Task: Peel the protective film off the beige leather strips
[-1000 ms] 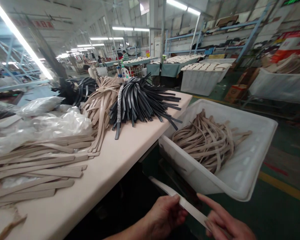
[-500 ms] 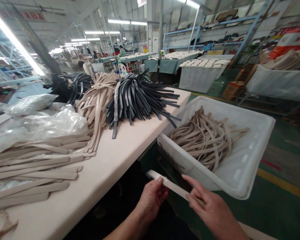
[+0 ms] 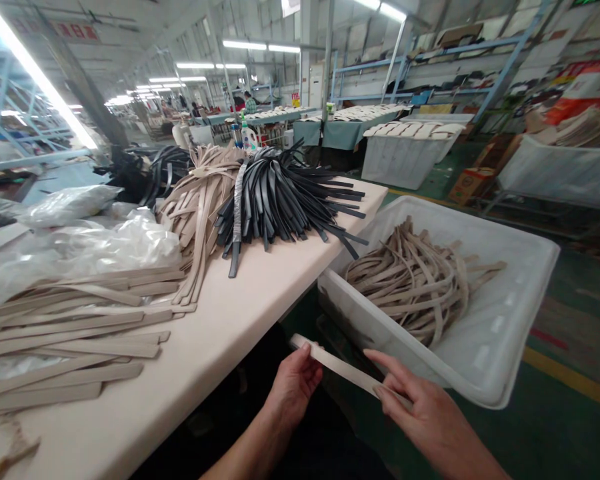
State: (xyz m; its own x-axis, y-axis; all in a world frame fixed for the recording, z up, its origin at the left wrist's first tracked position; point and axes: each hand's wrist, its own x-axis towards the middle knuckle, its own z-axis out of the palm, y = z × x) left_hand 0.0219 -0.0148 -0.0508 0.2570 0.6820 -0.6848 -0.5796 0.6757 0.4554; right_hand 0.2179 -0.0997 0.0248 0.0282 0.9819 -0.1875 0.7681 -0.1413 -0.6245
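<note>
Both hands are on one pale strip, held low in front of the table edge. The left hand has its grip pinched on the strip's far end, thumb on top. The right hand has its grip pressed together lower down the same strip, fingers laid along it. Between the two grips the strip runs as a straight, slanted span.

Just beyond the right grip sits the white bin, holding a tangle of tan strips. Well to the left of the left grip lies a flat stack of tan strips, with clear plastic bags behind it. Farther out on the table are a bundle of black strips and a bundle of tan ones.

As for risk, the strip hangs over open floor, not the table. As I judge it, a loosened pinch at either end would let that end swing down, and a full slip drops it to the floor. It also looks flexible, so a twist between the grips could kink it.

Against half a second ago: the left hand has slid slightly toward the strip's tip, the strip's pose is almost unchanged, and the view has tilted a touch.
</note>
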